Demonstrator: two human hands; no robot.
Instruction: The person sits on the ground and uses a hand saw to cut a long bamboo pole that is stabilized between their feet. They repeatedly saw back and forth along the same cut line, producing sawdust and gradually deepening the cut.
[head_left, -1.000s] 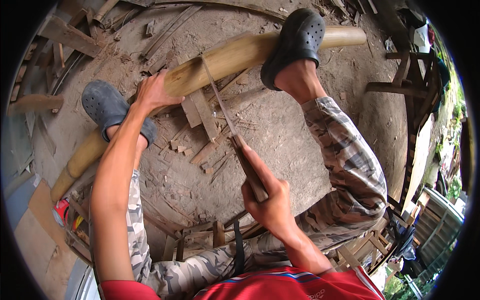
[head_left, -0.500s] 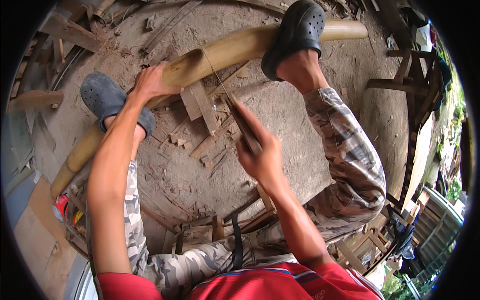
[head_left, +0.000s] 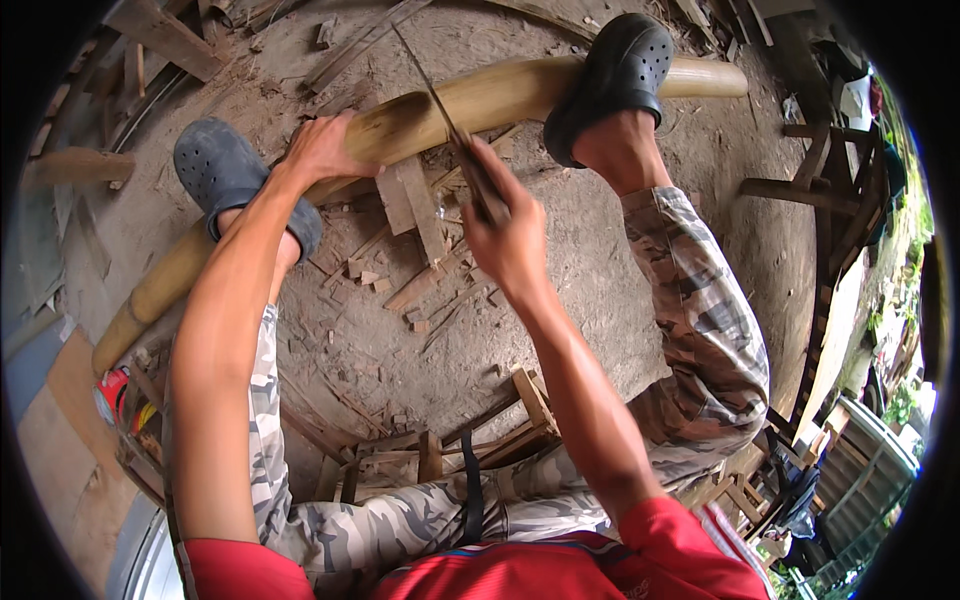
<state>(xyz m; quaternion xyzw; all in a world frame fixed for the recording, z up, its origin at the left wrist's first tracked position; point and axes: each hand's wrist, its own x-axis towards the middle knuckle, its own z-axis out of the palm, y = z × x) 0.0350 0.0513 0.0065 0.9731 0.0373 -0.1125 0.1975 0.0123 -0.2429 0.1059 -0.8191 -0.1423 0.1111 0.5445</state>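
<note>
A long, curved yellow-brown bamboo pole [head_left: 510, 92] lies across the ground in front of me. My right hand [head_left: 512, 235] is closed around the dark handle of a handsaw [head_left: 476, 176]. The saw's thin blade, seen nearly edge-on, crosses the pole and reaches past its far side; how deep it sits is hard to tell. To the left of the blade, my left hand [head_left: 320, 150] grips the pole beside a darker hollow or cut in its surface. My right clog [head_left: 612, 85] presses on the pole's right part, my left clog [head_left: 235, 180] on its left part.
Small wood blocks [head_left: 362, 272] and a flat board piece [head_left: 410, 205] lie below the pole. Planks [head_left: 150, 40] clutter the far left. A wooden frame [head_left: 815, 185] stands at right. A red object [head_left: 112, 392] sits near the pole's left end.
My right hand has pushed the saw forward, away from me and slightly left, so more blade shows beyond the pole. My left hand keeps its grip. The whole view has shifted slightly.
</note>
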